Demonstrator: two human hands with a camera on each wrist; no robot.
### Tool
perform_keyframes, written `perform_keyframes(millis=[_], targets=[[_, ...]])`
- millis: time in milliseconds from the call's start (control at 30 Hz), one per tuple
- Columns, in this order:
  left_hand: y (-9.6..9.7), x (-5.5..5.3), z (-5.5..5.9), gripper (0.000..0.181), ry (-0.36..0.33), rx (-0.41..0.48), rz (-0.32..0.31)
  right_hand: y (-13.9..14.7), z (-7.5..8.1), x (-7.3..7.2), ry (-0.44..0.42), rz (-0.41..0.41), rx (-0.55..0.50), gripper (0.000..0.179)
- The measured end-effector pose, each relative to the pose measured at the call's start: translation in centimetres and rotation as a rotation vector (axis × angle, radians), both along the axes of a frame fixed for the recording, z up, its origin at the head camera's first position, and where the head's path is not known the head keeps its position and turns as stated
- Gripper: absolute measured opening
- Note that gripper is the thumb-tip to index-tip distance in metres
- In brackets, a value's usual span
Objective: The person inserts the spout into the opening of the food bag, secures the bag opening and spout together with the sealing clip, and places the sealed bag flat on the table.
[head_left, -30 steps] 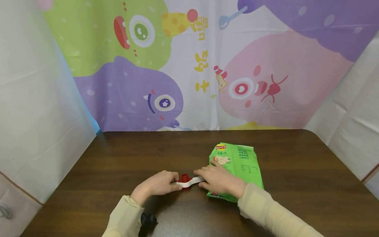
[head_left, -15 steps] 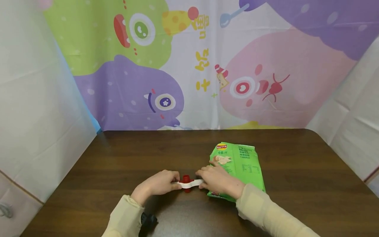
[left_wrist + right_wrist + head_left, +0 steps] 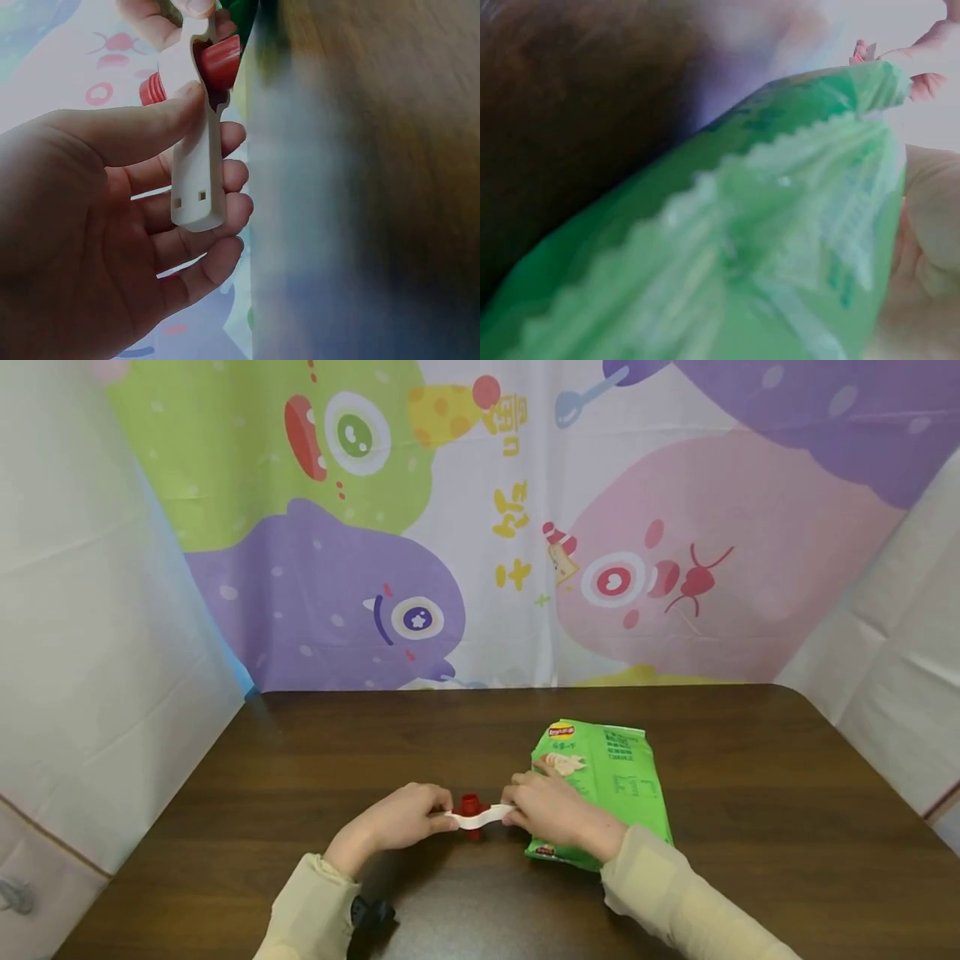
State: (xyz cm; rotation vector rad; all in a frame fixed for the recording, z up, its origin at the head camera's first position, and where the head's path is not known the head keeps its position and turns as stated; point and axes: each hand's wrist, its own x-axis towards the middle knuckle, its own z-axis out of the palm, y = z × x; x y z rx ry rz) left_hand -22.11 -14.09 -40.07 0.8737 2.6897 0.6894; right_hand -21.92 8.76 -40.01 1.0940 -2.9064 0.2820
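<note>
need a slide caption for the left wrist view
A left hand holds a white piece with red parts on both sides.

White wavy plastic handle (image 3: 487, 816): we see it higher in the head view than half a second ago.
Bare left hand (image 3: 401, 818): up with it.
Bare right hand (image 3: 557, 810): up too; its fingertips sit farther from the red plastic cylinder (image 3: 470, 804) than we had them a second ago.

1. The table (image 3: 337, 735) has a dark brown, wood-grained top (its far right corner is rounded).
2. A green printed bag (image 3: 624, 785) lies on it, right of centre.
</note>
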Motion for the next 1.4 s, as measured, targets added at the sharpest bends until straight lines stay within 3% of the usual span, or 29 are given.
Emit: perform_keyframes(millis=[233, 400, 567, 767, 900, 1067, 1233, 1400], targets=[[0.2, -0.2, 0.1, 0.017, 0.029, 0.033, -0.009, 0.3, 0.8, 0.0, -0.056, -0.005, -0.085, 0.012], [0.5, -0.3, 0.9, 0.015, 0.027, 0.042, 0.002, 0.6, 1.3, 0.1, -0.116, -0.022, -0.166, 0.011], [1.0, -0.4, 1.8, 0.011, -0.011, 0.096, 0.014, 1.2, 1.6, 0.3, -0.158, -0.063, -0.231, 0.014], [1.4, -0.4, 2.1, 0.008, -0.025, 0.121, 0.012, 2.0, 1.8, 0.4, -0.146, -0.1, -0.251, 0.014], [1.5, -0.4, 2.3, 0.011, -0.027, 0.154, 0.022, 2.5, 2.1, 0.5, -0.187, -0.113, -0.305, 0.013], [1.5, -0.4, 2.9, 0.011, -0.009, 0.159, 0.03, 2.8, 2.2, 0.5, -0.246, -0.13, -0.405, 0.015], [1.7, -0.2, 3.2, 0.008, 0.008, 0.175, 0.054, 2.9, 2.3, 0.6, -0.237, -0.133, -0.458, 0.021], [2.3, 0.2, 3.3, 0.008, 0.099, 0.133, 0.051, 3.2, 2.2, 1.0, -0.213, -0.146, -0.475, 0.025]])
